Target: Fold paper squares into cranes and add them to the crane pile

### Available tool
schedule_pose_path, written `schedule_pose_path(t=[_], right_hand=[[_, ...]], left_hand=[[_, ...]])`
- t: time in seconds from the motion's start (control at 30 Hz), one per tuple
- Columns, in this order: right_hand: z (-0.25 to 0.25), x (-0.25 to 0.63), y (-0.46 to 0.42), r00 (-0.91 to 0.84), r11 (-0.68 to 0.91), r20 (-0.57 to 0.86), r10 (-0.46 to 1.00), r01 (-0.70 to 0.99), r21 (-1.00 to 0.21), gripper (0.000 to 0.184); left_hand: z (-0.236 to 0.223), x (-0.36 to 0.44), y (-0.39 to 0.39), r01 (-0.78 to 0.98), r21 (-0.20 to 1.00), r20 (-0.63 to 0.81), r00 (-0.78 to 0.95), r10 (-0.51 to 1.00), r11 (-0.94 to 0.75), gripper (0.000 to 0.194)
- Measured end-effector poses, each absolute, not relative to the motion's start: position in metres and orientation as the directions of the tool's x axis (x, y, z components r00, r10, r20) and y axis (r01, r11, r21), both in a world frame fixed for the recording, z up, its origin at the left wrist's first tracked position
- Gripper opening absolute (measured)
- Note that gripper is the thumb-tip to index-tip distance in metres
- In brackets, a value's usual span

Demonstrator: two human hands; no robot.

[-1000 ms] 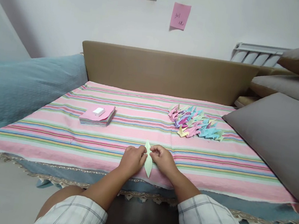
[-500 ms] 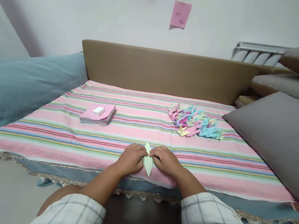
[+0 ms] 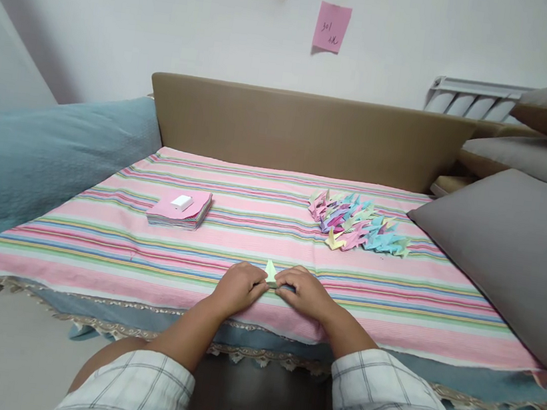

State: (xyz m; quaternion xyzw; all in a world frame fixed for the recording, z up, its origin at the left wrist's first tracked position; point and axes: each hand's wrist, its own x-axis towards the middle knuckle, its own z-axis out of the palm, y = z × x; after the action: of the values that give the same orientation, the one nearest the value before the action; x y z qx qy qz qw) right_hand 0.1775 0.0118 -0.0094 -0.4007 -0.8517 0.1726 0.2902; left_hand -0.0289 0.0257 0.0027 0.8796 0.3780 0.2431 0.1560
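A small pale green piece of folded paper (image 3: 270, 272) stands between my hands near the front of the striped cloth, its pointed tip facing away from me. My left hand (image 3: 241, 287) pinches its left side with thumb and forefinger. On the right side, my right hand (image 3: 303, 291) grips it the same way. The lower edge of the paper shows as a short fold between the fingertips; the rest is hidden by my fingers.
A pile of colourful folded paper cranes (image 3: 359, 224) lies at the right. On the left sits a stack of paper squares (image 3: 185, 219) with a white block (image 3: 182, 202) on top. A grey cushion (image 3: 509, 249) borders the right side, a blue bolster (image 3: 53, 156) the left.
The long lower point of the green paper has been folded up and away from me, so only a short triangle shows. Both hands stay at its sides, with fingertips closer to the fold.
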Motion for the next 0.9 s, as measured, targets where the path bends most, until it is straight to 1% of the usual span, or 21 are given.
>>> schedule_pose_path(t=[0.1, 0.2, 0.33, 0.57, 0.67, 0.8, 0.9], right_hand=[[-0.014, 0.175, 0.014, -0.465, 0.586, 0.357, 0.810, 0.626, -0.515, 0.012], [-0.018, 0.172, 0.015, -0.415, 0.538, 0.343, 0.843, 0.665, -0.518, 0.013], [-0.019, 0.168, 0.014, -0.355, 0.486, 0.334, 0.873, 0.686, -0.542, 0.012], [-0.017, 0.163, 0.013, -0.248, 0.395, 0.313, 0.917, 0.685, -0.613, 0.017], [-0.016, 0.159, 0.013, -0.193, 0.363, 0.326, 0.926, 0.693, -0.623, 0.015], [-0.015, 0.154, 0.011, -0.132, 0.315, 0.321, 0.938, 0.715, -0.624, 0.015], [-0.015, 0.152, 0.011, -0.104, 0.294, 0.326, 0.940, 0.733, -0.614, 0.013]], left_hand=[[0.003, -0.028, 0.026, 0.616, 0.415, 0.308, 0.597, 0.741, -0.669, 0.021], [0.003, -0.027, 0.025, 0.630, 0.390, 0.313, 0.595, 0.740, -0.671, 0.018], [0.001, -0.025, 0.026, 0.635, 0.416, 0.324, 0.565, 0.759, -0.651, 0.018], [-0.003, -0.020, 0.027, 0.658, 0.436, 0.328, 0.519, 0.789, -0.614, 0.019], [-0.005, -0.019, 0.026, 0.688, 0.439, 0.323, 0.479, 0.816, -0.578, 0.017], [-0.005, -0.017, 0.024, 0.733, 0.457, 0.312, 0.399, 0.862, -0.504, 0.008], [-0.004, -0.017, 0.023, 0.724, 0.483, 0.320, 0.378, 0.869, -0.493, 0.014]])
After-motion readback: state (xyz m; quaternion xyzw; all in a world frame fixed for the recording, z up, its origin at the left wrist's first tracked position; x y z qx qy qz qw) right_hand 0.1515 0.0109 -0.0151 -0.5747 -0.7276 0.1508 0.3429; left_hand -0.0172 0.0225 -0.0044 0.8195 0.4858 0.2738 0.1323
